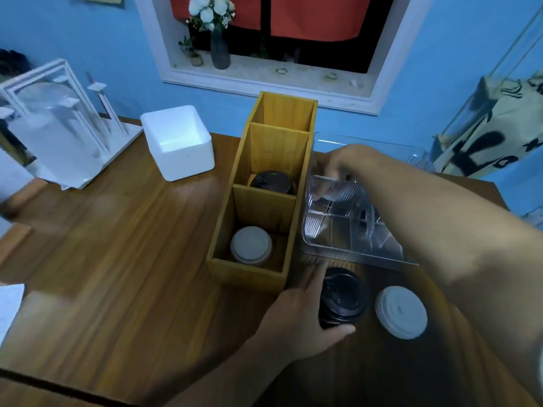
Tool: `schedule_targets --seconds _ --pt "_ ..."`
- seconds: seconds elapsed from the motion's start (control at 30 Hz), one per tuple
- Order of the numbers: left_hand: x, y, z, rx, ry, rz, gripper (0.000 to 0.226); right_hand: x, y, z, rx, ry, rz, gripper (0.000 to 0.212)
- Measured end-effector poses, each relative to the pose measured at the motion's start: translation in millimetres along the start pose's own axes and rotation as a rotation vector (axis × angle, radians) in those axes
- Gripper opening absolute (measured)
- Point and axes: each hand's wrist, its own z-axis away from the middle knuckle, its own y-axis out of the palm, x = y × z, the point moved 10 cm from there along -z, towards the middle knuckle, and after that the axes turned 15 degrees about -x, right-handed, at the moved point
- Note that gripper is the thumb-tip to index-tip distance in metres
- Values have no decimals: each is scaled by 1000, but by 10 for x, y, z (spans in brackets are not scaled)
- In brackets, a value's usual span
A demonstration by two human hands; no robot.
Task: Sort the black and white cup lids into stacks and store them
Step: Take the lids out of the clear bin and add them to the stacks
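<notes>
A stack of black lids (342, 298) stands on the table in front of the clear plastic bin (349, 248), and my left hand (296, 315) grips it from the left side. Beside it on the right lies a stack of white lids (401, 311). My right hand (342, 164) reaches over the clear bin, fingers curled at its far rim; what they hold is blurred. The wooden organizer (249, 270) holds white lids (251, 245) in its near compartment and black lids (273, 182) in the middle one. Its far compartment looks empty.
A white foam box (179, 142) sits left of the organizer. A white cup dispenser rack (58, 124) stands at the far left. White paper (8, 306) lies at the left table edge. A printed cloth bag (496, 133) hangs at the right.
</notes>
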Motion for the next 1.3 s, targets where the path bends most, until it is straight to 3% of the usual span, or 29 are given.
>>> schedule_targets --seconds 0.07,0.23,0.4,0.73,0.87,0.97,1.17,1.3 --pt "6 2 -5 8 2 -1 118 116 -14 -71 -70 -89 52 91" --pt "5 -3 -6 1 18 -6 118 36 -182 55 -202 -127 -122 24" --pt "4 0 -6 -9 10 -18 117 -113 -332 248 -314 -170 -180 11" --pt "41 53 29 11 -19 -113 116 -161 -380 412 -354 -230 -343 28" --pt "36 42 18 1 -18 -117 115 -142 -425 515 -377 -247 -400 23" --pt "30 36 21 -6 -22 -124 115 -214 -537 709 -463 -245 -424 20" --pt "14 6 17 -18 -27 -135 115 -457 -820 1687 -805 -262 -461 26" --pt "6 4 12 -31 -28 -145 113 -368 -198 2498 -796 -346 -530 24"
